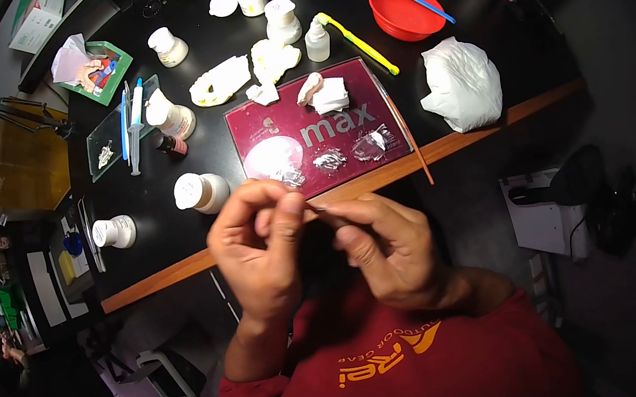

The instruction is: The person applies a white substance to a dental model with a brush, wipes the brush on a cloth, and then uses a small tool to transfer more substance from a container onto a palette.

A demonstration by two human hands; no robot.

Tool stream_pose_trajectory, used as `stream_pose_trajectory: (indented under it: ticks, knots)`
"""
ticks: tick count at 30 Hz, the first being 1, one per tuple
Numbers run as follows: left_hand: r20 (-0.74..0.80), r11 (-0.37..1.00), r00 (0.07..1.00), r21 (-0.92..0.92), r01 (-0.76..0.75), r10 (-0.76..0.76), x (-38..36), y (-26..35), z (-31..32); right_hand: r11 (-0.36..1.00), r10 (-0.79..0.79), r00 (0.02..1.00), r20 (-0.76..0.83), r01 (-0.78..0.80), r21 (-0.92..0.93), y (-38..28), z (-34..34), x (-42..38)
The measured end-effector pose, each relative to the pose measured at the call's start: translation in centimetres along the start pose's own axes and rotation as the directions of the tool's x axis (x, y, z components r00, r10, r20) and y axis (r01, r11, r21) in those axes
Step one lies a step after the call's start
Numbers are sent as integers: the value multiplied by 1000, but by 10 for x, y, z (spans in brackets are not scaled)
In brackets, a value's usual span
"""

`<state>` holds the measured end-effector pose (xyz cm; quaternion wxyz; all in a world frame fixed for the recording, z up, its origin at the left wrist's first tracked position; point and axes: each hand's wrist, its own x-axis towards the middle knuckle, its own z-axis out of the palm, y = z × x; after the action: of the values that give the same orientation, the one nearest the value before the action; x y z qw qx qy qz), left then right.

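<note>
My left hand (259, 244) and my right hand (387, 250) meet just in front of the table's wooden edge (365, 183). Thumb and forefinger are pinched together on each; a small dark thing shows between the fingertips, too small to make out. Beyond them lies a maroon board (249, 122) marked "max". Small silvery-white heaps, one of them (329, 160) near its middle, lie along its near side. Folded white tissue (330, 96) rests at its far side. To the left of my left hand a white-capped jar (202, 193) stands on the black table.
A red bowl (406, 17) with a blue stick across it, a white bundle (461, 84) and a thin brown brush (409, 135) are at the right. Several white jars, a dropper bottle (317, 41) and a green tray (119, 64) stand farther back. A person's hand (12, 352) shows far left.
</note>
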<state>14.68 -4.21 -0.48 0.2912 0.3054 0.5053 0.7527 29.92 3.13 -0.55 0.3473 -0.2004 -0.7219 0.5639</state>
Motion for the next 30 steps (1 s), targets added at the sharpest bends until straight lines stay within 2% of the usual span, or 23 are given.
stream_pose_trajectory:
  ticks: [2,4,6,7,8,10,14,16,18,19,20,22,25,28,29,30]
  knots:
    - [58,990,996,132,54,-62,-5,-5,4,992,51,997,-62,-58,-112,-1,-16,-5]
    - [8,958,992,258,-123,126,-10,-14,6,966,-20,983,-185,-29,-258,15,-37,-14]
    - [160,800,921,457,-388,356,-7,-23,-9,919,59,971,-233,-144,-366,12,-61,-14]
    - [180,781,916,479,-401,359,-9,-23,-13,902,-29,966,-257,-86,-423,20,-68,-12]
    - [201,760,910,502,-413,362,-12,-22,-15,852,-41,952,-302,-124,-509,20,-72,-8]
    - [217,708,891,543,-450,400,-13,-22,-19,797,-42,969,-242,-113,-593,21,-80,-6]
    - [195,603,829,603,-522,524,-14,-19,-28,741,-118,970,-212,-56,-669,19,-78,4]
    - [192,494,791,689,-530,581,-15,-10,-46,738,-143,966,-218,-43,-673,26,-81,4]
    - [30,528,774,715,-458,632,-16,-14,-61,765,-107,964,-242,-76,-639,27,-79,3]
    - [-70,615,807,687,-387,586,-17,-15,-65,761,-140,965,-221,-37,-648,30,-80,4]
    - [-66,545,794,762,-351,604,-13,-15,-74,748,-174,963,-206,-6,-663,31,-81,3]
    - [-89,447,734,840,-309,674,4,-13,-78,770,-129,967,-219,-42,-637,32,-82,2]
    - [-20,453,842,850,-271,540,16,-4,-87,789,-111,968,-226,-52,-612,31,-84,1]
    - [30,612,929,744,-267,369,21,-11,-96,799,-106,971,-216,-46,-599,32,-86,0]
    - [-14,704,954,678,-210,299,21,-11,-93,799,-98,972,-214,-51,-599,31,-85,0]
    - [-54,709,944,674,-206,325,20,-16,-92,806,-112,967,-229,-46,-589,36,-85,-2]
